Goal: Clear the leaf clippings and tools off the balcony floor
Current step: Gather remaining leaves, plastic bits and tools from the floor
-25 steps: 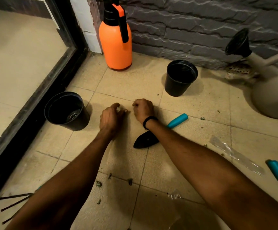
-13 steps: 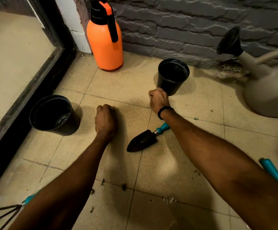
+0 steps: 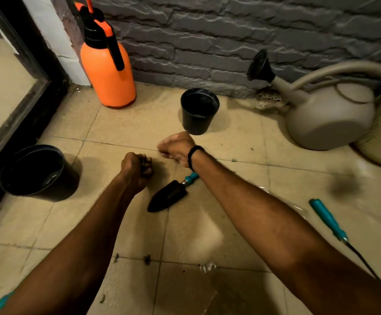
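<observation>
Since clippings (image 3: 147,259) lie loose well back from the fingers, little looks cleared. Left hand (image 3: 137,170) curls tight round dark bits, likely clippings. Right hand (image 3: 177,147) is curled but blurred, contents unclear. Trowel (image 3: 169,196) lies just behind both fists, second tool (image 3: 328,219) far right, untouched. Pot (image 3: 199,110) stands just beyond right knuckles.

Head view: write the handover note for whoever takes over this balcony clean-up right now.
Left hand: fist curled round dark bits, apparently leaf clippings.
Right hand: curled and blurred; contents unclear.
On the floor: trowel partly under the right forearm, teal-handled tool at right, another teal handle at the bottom left edge.
Loose scraps lie on the near tile joint.
Done: nothing visibly put away.
Left: empty the hands, probably into a black pot, collect the scraps, pick up the tools.
</observation>
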### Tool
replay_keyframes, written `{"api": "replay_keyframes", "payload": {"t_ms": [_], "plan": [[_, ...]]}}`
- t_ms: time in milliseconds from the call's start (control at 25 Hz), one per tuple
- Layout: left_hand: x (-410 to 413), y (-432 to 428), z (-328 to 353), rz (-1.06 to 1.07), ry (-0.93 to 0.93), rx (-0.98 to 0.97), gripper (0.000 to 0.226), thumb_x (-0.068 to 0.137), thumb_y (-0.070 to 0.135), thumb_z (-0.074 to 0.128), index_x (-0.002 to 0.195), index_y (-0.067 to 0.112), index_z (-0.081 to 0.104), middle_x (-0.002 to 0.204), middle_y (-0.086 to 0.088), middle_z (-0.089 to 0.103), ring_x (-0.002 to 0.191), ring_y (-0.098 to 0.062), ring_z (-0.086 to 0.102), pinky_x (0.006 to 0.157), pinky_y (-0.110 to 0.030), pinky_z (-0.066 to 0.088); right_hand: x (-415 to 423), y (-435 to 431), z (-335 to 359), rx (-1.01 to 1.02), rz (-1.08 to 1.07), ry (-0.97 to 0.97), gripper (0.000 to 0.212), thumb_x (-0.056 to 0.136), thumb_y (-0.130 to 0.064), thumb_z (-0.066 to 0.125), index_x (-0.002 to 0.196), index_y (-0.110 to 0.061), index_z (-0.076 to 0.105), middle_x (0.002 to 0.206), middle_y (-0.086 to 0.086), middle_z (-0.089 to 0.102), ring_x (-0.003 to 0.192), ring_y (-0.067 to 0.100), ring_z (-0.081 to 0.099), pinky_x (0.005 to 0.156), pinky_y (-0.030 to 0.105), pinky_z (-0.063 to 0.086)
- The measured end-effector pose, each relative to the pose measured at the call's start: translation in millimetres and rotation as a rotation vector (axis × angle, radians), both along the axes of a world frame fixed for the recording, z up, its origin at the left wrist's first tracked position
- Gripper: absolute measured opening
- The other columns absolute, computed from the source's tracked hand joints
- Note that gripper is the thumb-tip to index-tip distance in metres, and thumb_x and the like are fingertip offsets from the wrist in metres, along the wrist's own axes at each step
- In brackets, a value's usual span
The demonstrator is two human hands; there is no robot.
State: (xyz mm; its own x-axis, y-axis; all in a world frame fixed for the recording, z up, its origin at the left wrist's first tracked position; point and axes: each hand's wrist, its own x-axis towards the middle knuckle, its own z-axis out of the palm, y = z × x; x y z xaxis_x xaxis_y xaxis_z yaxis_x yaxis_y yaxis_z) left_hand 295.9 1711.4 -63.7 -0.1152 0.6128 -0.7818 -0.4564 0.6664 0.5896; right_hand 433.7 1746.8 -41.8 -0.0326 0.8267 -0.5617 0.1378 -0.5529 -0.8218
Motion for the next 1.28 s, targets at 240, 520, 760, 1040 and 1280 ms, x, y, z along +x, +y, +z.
{"api": "replay_keyframes", "payload": {"t_ms": [240,520,760,1040,1280], "plan": [[53.2,-7.3,17.1,-0.082,-0.259,0.057,0.028,0.096,0.01,0.023,0.078,0.016,0.044,0.064,0.0,0.039,0.04,-0.008,0.032,0.036,-0.017,0.025,0.7,-7.2,56.0,0.279,0.281,-0.432,0.011,0.081,-0.008,0.069,0.09,-0.005,0.074,0.095,0.015,0.073,0.084,0.022,0.066,0.089,0.039,0.056],[61.0,-12.0,37.1,0.005,-0.33,0.082,0.036,0.1,0.025,0.023,0.091,0.011,0.056,0.081,-0.007,0.057,0.07,-0.015,0.051,0.074,-0.024,0.042,-15.7,-16.9,67.2,0.412,0.311,-0.816,0.009,0.079,-0.014,0.066,0.081,-0.01,0.074,0.081,0.007,0.072,0.078,0.022,0.069,0.07,0.034,0.061],[63.9,-18.3,54.5,0.054,-0.415,0.067,0.053,0.103,0.039,0.02,0.113,0.005,0.06,0.103,-0.015,0.067,0.097,-0.024,0.065,0.076,-0.037,0.056,-17.8,-22.3,76.8,0.5,0.35,-0.883,0.01,0.078,-0.011,0.066,0.086,-0.01,0.073,0.086,0.011,0.071,0.079,0.026,0.066,0.068,0.029,0.058],[63.3,-18.9,53.9,0.106,-0.349,0.037,0.045,0.101,0.032,0.025,0.117,0.008,0.06,0.11,-0.013,0.067,0.102,-0.023,0.066,0.086,-0.036,0.058,-8.7,-25.5,72.2,0.471,0.4,-0.862,0.007,0.079,-0.015,0.069,0.082,-0.011,0.074,0.081,0.007,0.071,0.077,0.023,0.067,0.069,0.033,0.06],[65.1,-8.6,43.8,0.088,-0.301,0.102,0.041,0.098,0.023,0.029,0.123,0.009,0.058,0.106,-0.008,0.066,0.095,-0.017,0.065,0.092,-0.028,0.054,-0.5,-25.5,74.2,0.445,0.326,-0.722,0.006,0.077,-0.013,0.071,0.074,-0.015,0.076,0.077,0.001,0.073,0.081,0.018,0.069,0.072,0.037,0.06]]}}
